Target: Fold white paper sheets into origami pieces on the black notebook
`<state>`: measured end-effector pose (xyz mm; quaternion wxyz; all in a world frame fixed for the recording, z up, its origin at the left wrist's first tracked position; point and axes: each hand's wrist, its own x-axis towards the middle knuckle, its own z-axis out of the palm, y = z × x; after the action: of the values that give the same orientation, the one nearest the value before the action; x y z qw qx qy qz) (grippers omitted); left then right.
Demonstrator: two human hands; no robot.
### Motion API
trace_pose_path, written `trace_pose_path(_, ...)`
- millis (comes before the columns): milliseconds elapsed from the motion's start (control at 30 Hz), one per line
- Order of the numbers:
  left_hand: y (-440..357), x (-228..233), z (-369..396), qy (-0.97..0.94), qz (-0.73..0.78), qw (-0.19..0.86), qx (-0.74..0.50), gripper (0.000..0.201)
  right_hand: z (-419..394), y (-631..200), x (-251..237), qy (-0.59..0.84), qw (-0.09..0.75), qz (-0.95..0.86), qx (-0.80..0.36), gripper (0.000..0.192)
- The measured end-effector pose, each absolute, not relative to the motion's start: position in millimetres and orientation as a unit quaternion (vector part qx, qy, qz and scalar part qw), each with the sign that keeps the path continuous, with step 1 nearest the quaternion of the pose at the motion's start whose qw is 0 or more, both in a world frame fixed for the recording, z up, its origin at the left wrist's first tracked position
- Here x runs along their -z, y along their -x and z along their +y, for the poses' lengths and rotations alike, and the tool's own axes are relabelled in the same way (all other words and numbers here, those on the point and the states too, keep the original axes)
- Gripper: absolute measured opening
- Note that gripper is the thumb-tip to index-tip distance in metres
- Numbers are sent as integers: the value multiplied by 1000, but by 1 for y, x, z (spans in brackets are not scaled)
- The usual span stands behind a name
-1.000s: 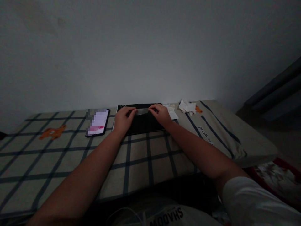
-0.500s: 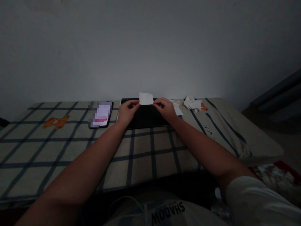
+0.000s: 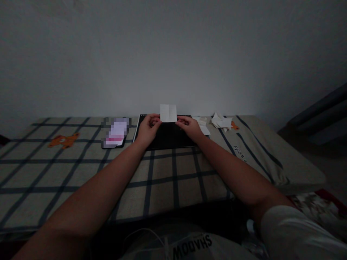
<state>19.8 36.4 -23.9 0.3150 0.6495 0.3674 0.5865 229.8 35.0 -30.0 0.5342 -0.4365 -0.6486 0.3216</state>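
Note:
A small white sheet of paper (image 3: 168, 112) with a centre crease stands upright above a black board (image 3: 168, 139) lying on the checked bedcover. My left hand (image 3: 148, 129) pinches the paper's lower left corner. My right hand (image 3: 188, 127) pinches its lower right corner. Both hands hover over the far half of the board.
A lit phone (image 3: 116, 133) lies left of the board. Flat white paper (image 3: 204, 126) and a heap of crumpled paper scraps (image 3: 221, 121) sit to its right. The checked cover (image 3: 81, 169) spreads across the bed, with a wall close behind and the bed edge at right.
The paper was held low and flat over the board a second ago; it has since been raised and turned upright, and now shows its creased face.

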Motion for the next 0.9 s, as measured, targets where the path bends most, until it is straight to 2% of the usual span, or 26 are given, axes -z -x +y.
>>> trace_pose_path(100,-20,23,35,-657,370,303,-582,25,33,-229,29,451,532,-637,-327,28)
trace_pose_path(300,-22,20,31,-649,387,288,-588,35,33,-226,30,447,541,-613,-364,22)
trace_pose_path(467,-20,26,38,-627,408,341,-569,43,32,-227,28,448,544,-626,-334,21)
trace_pose_path(600,-19,28,41,-629,384,384,-557,42,29,-228,24,443,539,-650,-299,19)
trace_pose_path(767,-19,27,40,-638,371,362,-569,42,28,-227,23,437,542,-658,-288,18)
trace_pose_path(900,-18,26,38,-634,386,350,-571,45,30,-225,25,428,558,-625,-338,25)
